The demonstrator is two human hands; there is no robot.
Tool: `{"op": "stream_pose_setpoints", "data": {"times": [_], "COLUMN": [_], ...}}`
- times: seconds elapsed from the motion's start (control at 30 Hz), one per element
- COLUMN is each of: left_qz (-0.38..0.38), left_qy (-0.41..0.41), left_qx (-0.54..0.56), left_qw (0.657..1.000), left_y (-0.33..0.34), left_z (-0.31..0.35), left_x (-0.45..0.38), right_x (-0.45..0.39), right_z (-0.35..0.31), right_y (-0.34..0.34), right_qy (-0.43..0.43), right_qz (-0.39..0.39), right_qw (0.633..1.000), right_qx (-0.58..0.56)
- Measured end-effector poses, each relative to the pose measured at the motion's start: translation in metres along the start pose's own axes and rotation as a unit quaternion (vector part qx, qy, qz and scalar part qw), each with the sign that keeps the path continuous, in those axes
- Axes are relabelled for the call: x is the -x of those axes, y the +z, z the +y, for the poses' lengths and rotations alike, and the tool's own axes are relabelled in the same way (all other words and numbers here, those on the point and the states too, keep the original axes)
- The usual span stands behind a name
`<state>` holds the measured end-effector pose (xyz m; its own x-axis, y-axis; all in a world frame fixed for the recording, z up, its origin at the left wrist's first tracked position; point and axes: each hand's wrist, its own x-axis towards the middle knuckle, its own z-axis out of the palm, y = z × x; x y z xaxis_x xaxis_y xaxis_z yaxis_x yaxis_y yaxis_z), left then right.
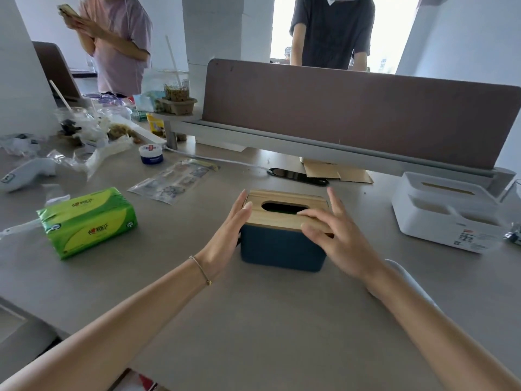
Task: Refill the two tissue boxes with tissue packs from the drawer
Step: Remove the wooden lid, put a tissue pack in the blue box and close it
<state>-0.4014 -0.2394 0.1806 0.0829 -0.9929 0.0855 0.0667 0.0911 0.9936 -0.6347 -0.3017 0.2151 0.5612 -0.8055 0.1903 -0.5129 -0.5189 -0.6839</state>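
Two bare forearms reach in from the near edge of the grey desk, the left one wearing a thin bracelet at the wrist. Between them, around the middle of the desk, stands the blue tissue box with its wooden lid seated on top; green shows through the oval slot in the lid. The left hand lies flat against the box's left side, fingers straight and together, their tips reaching up past the left edge of the lid. The right hand rests over the lid's near right corner with fingers spread and loosely extended, not closed around anything; the forefinger lies along the near rim of the slot.

Toward the left edge of the desk, well apart from the box, a green tissue pack lies on its side, still wrapped. Near the right edge sits the white tissue box, its top carrying a slot and open compartments.

Farther back lie a clear packet of stickers, a small round blue-and-white tub and a dark cable opening with pieces of cardboard beside it. Drink cups, plastic bags and food clutter fill the far left corner. A brown divider panel runs along the far edge, and two people stand beyond it.
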Motion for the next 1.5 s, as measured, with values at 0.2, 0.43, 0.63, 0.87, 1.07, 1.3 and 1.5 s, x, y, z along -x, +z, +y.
{"op": "stream_pose_setpoints", "data": {"times": [0.2,0.43,0.63,0.87,1.07,1.3,1.5], "left_qz": [-0.001,0.007,0.027,0.061,0.067,0.081,0.12], "left_qy": [0.004,0.003,0.006,0.015,0.028,0.037,0.191], "left_qx": [-0.021,-0.015,-0.014,-0.029,-0.032,0.002,-0.403], "left_qw": [1.0,1.0,1.0,0.998,0.997,0.996,0.887], "left_y": [-0.001,-0.004,-0.007,0.002,0.006,0.011,-0.004], "left_z": [0.009,0.012,0.009,0.007,0.004,0.008,0.02], "left_x": [-0.002,-0.003,-0.001,0.005,0.002,0.002,0.0], "right_x": [-0.026,-0.03,-0.032,-0.032,-0.023,-0.025,-0.04], "right_z": [-0.019,-0.028,-0.028,-0.027,-0.01,-0.007,-0.006], "right_y": [-0.022,-0.027,-0.03,-0.032,-0.009,-0.004,0.006], "right_qy": [-0.012,-0.032,-0.037,-0.048,-0.043,-0.041,-0.026], "right_qz": [-0.092,-0.101,-0.115,-0.121,-0.116,-0.094,-0.064], "right_qw": [0.994,0.983,0.98,0.976,0.965,0.969,0.967], "right_qx": [0.058,0.148,0.156,0.174,0.233,0.226,0.247]}}
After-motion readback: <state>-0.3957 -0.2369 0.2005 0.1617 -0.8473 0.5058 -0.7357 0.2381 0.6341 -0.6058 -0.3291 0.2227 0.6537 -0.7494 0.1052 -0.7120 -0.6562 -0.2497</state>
